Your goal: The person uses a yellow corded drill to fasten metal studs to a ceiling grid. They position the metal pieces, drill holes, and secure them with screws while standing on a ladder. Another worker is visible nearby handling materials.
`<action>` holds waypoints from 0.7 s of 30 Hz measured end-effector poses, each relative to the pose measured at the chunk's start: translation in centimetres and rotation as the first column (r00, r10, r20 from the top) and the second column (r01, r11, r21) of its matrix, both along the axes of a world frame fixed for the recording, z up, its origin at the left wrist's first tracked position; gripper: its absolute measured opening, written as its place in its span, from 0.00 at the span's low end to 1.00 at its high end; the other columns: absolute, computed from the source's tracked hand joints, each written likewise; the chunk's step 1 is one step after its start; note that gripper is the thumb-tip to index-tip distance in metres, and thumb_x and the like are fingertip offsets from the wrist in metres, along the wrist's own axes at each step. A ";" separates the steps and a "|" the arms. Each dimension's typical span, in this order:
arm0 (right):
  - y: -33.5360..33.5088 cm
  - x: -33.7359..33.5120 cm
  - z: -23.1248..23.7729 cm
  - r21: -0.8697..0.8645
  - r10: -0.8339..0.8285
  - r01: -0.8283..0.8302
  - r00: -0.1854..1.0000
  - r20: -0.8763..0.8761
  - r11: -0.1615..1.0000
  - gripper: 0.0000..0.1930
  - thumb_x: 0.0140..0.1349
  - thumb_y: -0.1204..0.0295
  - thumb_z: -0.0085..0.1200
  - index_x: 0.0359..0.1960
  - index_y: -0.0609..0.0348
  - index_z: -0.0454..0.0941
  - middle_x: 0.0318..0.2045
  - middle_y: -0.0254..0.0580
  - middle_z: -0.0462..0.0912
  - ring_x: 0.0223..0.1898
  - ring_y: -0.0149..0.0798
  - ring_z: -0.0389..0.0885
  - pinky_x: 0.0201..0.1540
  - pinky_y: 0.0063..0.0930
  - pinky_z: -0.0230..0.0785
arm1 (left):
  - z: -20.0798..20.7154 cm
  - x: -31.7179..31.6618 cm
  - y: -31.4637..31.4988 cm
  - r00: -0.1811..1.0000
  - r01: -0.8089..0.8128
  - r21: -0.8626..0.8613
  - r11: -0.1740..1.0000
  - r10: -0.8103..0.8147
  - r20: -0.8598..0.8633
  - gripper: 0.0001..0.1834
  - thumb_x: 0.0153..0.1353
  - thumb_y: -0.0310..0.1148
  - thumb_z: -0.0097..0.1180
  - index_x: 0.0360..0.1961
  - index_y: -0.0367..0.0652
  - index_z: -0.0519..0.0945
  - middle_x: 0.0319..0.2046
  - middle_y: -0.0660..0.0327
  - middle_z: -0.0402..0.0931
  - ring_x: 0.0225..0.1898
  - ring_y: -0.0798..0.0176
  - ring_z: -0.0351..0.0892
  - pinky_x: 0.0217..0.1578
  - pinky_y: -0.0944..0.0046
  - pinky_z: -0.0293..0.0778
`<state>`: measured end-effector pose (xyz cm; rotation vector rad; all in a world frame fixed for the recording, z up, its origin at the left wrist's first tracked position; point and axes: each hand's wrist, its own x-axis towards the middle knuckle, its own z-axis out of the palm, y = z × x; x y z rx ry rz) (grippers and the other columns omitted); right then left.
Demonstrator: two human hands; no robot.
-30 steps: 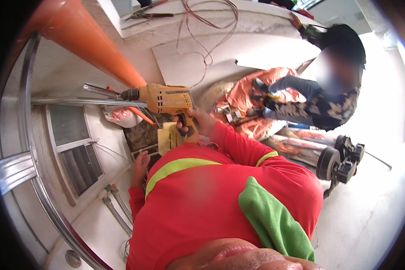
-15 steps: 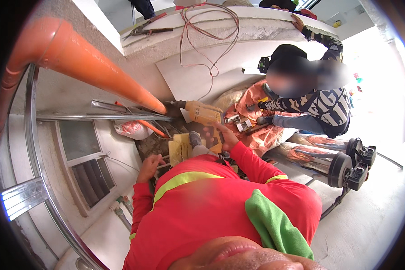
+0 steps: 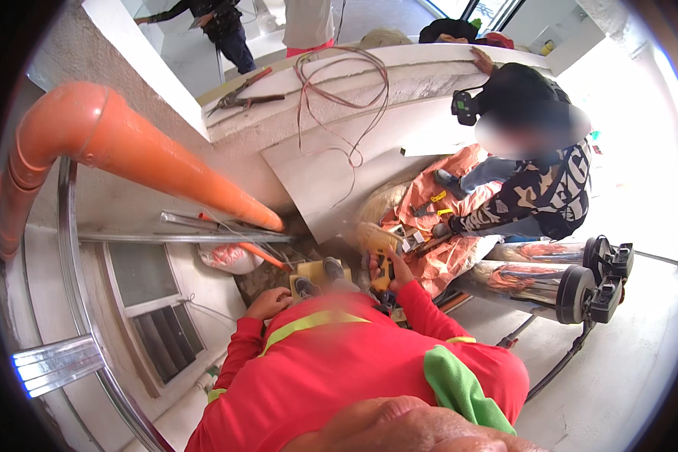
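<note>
My right hand (image 3: 390,271) is closed around the handle of a yellow power drill (image 3: 380,239). The drill's front end is blurred and lies beside the orange sheeting (image 3: 459,260). Lower left of it, my left hand (image 3: 270,303) hangs beside my body near a yellow platform (image 3: 313,271), its fingers loosely extended and nothing visible in them. My shoes (image 3: 334,267) are on or just over that yellow platform.
A large orange pipe (image 3: 158,158) slants down on the left, near metal channels (image 3: 181,238). On the ledge lie snips (image 3: 245,98) and coiled wire (image 3: 343,56). A co-worker (image 3: 535,166) crouches at right, above two clear cylinders (image 3: 520,286).
The drill has moved right and away from the orange pipe's lower end. My right hand, fingers spread before, now grips its handle. My left hand has shifted slightly right and toward my body.
</note>
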<state>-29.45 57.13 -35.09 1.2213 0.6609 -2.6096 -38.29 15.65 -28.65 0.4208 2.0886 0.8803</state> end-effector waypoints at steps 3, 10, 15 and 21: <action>0.9 3.1 0.0 0.010 -0.010 0.009 0.997 0.071 1.000 0.16 0.73 0.58 0.57 0.53 0.55 0.77 0.37 0.40 0.86 0.34 0.37 0.86 0.29 0.28 0.76 | -0.7 -3.1 0.3 0.997 0.073 -0.046 0.996 -0.075 -0.036 0.26 0.68 0.49 0.59 0.58 0.39 0.80 0.48 0.48 0.84 0.50 0.48 0.84 0.52 0.53 0.78; 3.1 7.9 -3.4 0.245 -0.164 0.101 0.953 0.253 0.964 0.18 0.69 0.57 0.61 0.51 0.56 0.78 0.32 0.43 0.86 0.26 0.42 0.86 0.23 0.34 0.78 | -2.2 -6.5 0.7 0.998 0.013 -0.101 0.995 -0.020 -0.067 0.25 0.69 0.49 0.58 0.57 0.40 0.80 0.48 0.51 0.85 0.51 0.49 0.84 0.52 0.53 0.78; 4.8 11.2 -8.0 0.362 -0.173 0.052 0.935 0.310 0.931 0.20 0.69 0.58 0.61 0.50 0.62 0.77 0.33 0.48 0.85 0.26 0.45 0.86 0.22 0.36 0.78 | -3.0 -5.1 0.0 0.996 0.068 -0.096 0.993 -0.073 -0.052 0.27 0.68 0.51 0.59 0.57 0.41 0.80 0.50 0.50 0.84 0.52 0.50 0.84 0.54 0.54 0.77; 5.6 13.8 -10.6 0.471 -0.184 -0.066 0.866 0.465 0.880 0.19 0.71 0.57 0.58 0.44 0.65 0.79 0.27 0.49 0.84 0.22 0.47 0.83 0.22 0.38 0.77 | -4.7 -3.3 -2.1 0.998 0.058 -0.159 0.986 -0.055 0.022 0.27 0.66 0.52 0.60 0.55 0.41 0.82 0.50 0.50 0.84 0.53 0.49 0.84 0.54 0.54 0.77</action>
